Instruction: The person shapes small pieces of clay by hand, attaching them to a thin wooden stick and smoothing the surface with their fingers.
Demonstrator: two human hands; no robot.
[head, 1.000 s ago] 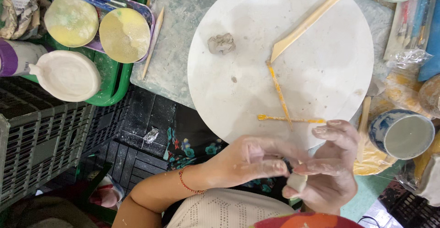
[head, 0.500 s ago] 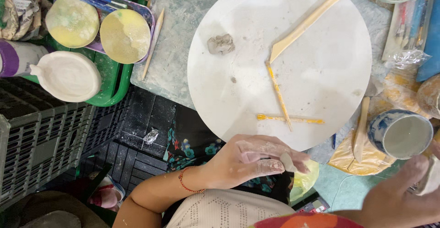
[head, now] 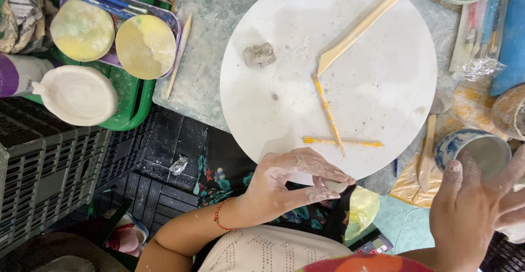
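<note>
Head view, left to right: three round discs at the far left, one white, two yellowish. One round white board on the surface carries one grey clay lump, one wooden modelling tool and two thin yellow sticks. Left hand: fingers pinching one small clay piece at the board's near edge. One blue-rimmed cup stands just beside the right hand, fingers spread.
</note>
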